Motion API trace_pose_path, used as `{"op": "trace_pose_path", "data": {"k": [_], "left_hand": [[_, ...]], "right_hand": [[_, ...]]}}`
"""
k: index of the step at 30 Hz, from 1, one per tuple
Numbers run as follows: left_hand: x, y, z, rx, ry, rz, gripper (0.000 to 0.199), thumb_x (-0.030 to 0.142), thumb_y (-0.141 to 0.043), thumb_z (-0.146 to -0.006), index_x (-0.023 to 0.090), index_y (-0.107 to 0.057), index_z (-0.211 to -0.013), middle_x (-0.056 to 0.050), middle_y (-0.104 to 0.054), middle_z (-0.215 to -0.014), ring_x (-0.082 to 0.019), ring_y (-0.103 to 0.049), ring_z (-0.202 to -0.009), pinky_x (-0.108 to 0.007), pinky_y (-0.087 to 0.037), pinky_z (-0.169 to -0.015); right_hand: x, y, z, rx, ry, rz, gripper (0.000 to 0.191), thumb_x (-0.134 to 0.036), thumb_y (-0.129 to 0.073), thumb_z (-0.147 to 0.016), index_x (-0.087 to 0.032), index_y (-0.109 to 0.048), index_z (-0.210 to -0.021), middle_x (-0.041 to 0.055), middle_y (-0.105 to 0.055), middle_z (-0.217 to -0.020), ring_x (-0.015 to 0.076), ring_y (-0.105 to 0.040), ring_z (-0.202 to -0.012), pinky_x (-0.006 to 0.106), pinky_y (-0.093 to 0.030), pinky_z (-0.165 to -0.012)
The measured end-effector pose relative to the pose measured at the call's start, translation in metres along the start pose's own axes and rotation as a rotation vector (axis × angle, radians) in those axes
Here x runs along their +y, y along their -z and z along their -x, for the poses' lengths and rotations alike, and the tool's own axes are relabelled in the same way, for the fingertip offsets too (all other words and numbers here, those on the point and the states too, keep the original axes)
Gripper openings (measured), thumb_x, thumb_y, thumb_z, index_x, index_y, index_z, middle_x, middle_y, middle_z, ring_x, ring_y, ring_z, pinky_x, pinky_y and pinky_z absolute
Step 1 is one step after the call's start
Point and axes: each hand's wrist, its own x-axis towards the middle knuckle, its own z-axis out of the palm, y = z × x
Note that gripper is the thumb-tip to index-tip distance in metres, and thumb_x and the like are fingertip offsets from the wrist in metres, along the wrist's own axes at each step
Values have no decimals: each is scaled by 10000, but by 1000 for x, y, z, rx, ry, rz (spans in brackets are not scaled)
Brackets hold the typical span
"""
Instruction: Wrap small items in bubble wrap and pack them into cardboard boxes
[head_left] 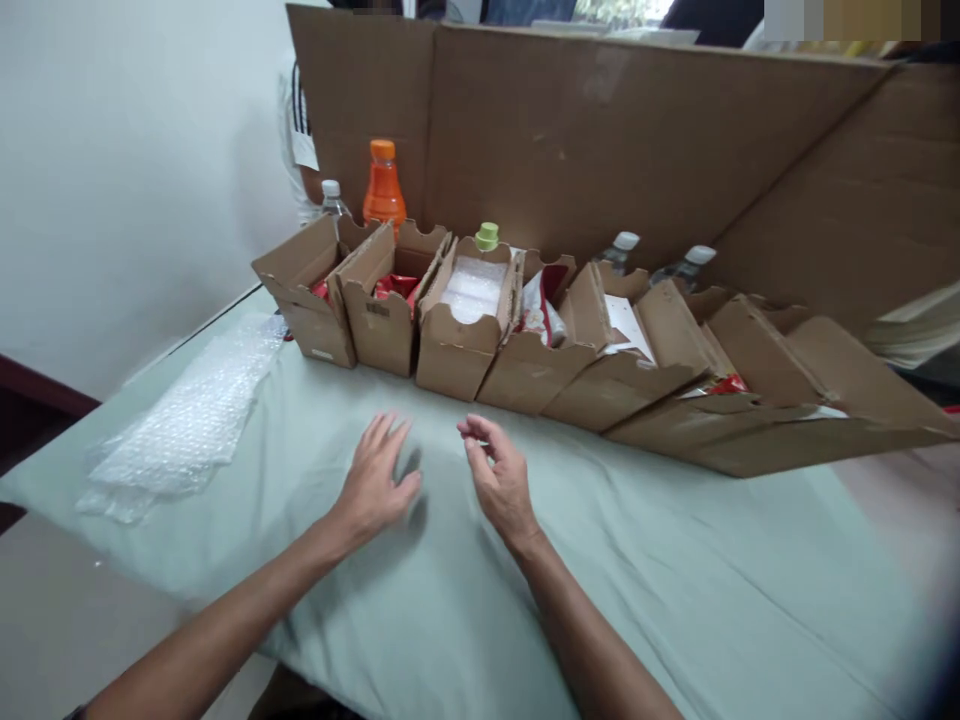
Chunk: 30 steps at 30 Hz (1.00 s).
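My left hand point(379, 480) hovers over the green cloth with its fingers spread and holds nothing. Its fingertips are slightly blurred. My right hand point(501, 478) is just to its right, loosely curved, thumb near the index finger, with nothing visible in it. Beyond both hands stands a row of open cardboard boxes point(454, 365). One box nearest the hands holds folded bubble wrap point(474, 285). Red packets point(397, 288) lie in a box further left, and a red-and-white bag point(540, 310) is in the box to the right of the wrap.
A sheet of bubble wrap point(187, 420) lies on the cloth-covered table point(637, 580) at left. Behind the boxes are an orange bottle point(384, 190), a green-capped bottle point(487, 236) and clear bottles with white caps point(625, 242). A tall cardboard panel point(600, 140) rises at the back.
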Motion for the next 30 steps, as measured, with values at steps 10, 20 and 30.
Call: {"op": "trace_pose_path", "data": {"k": [10, 20, 30], "left_hand": [[-36, 39, 67, 231, 125, 82, 558, 343, -626, -956, 206, -532, -1489, -198, -493, -1581, -376, -330, -1569, -644, -328, -1243], [-43, 49, 56, 537, 338, 614, 619, 561, -463, -1037, 250, -393, -1567, -150, -355, -1688, -257, -333, -1580, -451, -293, -1291], [14, 45, 91, 351, 229, 702, 646, 628, -436, -1010, 301, -437, -1567, -69, -425, -1665, -274, -353, -1568, -460, -296, -1300]], "right_hand": [[-126, -84, -168, -231, 139, 731, 430, -137, -516, -935, -111, -612, -1353, 168, -746, -1067, 313, -690, -1010, 464, -506, -922], [-151, -38, -28, -232, 204, 612, 116, -227, -549, -955, -231, -662, -930, 13, -715, -747, 195, -671, -698, 293, -465, -669], [-109, 168, 123, 166, -156, 320, 274, -468, -744, -885, -426, -731, -1155, 87, -796, -987, 285, -771, -795, 435, -630, -666]]}}
